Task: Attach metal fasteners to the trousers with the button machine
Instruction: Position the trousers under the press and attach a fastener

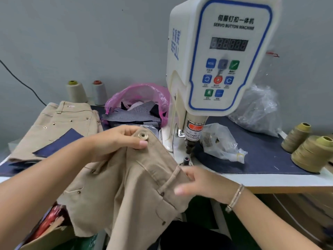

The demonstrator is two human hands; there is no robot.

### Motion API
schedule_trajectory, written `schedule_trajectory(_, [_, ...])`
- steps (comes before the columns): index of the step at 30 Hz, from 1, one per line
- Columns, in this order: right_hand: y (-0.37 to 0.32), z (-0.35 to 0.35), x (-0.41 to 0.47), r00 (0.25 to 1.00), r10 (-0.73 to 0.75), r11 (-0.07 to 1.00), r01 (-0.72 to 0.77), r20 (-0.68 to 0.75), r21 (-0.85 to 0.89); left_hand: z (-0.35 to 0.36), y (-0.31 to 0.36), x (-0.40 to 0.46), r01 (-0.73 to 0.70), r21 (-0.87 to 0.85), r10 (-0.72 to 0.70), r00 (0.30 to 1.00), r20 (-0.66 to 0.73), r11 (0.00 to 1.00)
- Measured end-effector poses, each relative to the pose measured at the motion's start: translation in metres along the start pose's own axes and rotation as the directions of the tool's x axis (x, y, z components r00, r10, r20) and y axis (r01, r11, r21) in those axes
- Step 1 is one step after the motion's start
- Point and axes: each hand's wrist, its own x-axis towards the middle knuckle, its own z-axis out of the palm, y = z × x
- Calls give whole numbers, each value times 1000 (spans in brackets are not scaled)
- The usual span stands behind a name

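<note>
Tan trousers [129, 192] hang in front of me, held up over the table's front edge. My left hand [117, 139] pinches the waistband corner just beside a brass button [142, 135] fixed there. My right hand [201, 184] grips the waistband further right, near a belt loop. The white servo button machine [219, 55] stands behind, its punch head [190, 143] above the lower die [186, 160], with no cloth between them.
A stack of tan trousers [59, 123] with a navy cloth piece lies at the left. A pink bag of fabric scraps [138, 105], clear plastic bags [219, 141] of fasteners, thread cones [310, 154] and a navy mat [261, 150] crowd the table.
</note>
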Motion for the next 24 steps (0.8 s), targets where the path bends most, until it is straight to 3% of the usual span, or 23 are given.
schedule_trajectory(2, [13, -6, -13, 994, 67, 989, -55, 83, -137, -6, -2, -2, -24, -52, 20, 997, -74, 998])
schedule_trajectory(4, [21, -10, -19, 997, 64, 979, -57, 33, -197, -12, -5, -2, 1, -37, -5, 994, -111, 999])
schedule_trajectory(8, [21, -16, -17, 994, 6, 970, 20, -106, 244, -26, -19, 0, 174, 270, -132, 977, -166, 947])
schedule_trajectory(9, [22, -15, -14, 988, 15, 958, 30, -156, 284, -27, -24, 2, 233, 386, -180, 969, -169, 893])
schedule_trajectory(11, [24, -10, -6, 961, 10, 967, 62, -276, 249, -21, -36, 10, 294, 691, -229, 955, -188, 661])
schedule_trajectory(12, [26, -7, -1, 945, 15, 968, 68, -326, 242, -12, -41, 15, 273, 803, -218, 959, -182, 529])
schedule_trajectory(13, [26, -5, 2, 934, 30, 964, 67, -357, 257, 1, -45, 20, 237, 852, -189, 968, -165, 467])
schedule_trajectory(14, [26, -4, 5, 928, 46, 958, 65, -371, 280, 15, -48, 23, 196, 857, -146, 979, -142, 477])
schedule_trajectory(18, [29, -5, 5, 931, 65, 955, 47, -359, 293, 62, -59, 34, 74, 657, 11, 992, -124, 750])
schedule_trajectory(21, [32, -10, -3, 959, 64, 966, 10, -275, 260, 70, -63, 37, 119, 578, -79, 992, -95, 807])
schedule_trajectory(23, [25, -22, -11, 982, 82, 993, -65, -171, 101, 67, -58, 40, 190, 414, -154, 981, -119, 890])
schedule_trajectory(24, [20, -29, -14, 988, 115, 990, -123, -102, -74, 63, -53, 41, 213, 331, -174, 974, -143, 919])
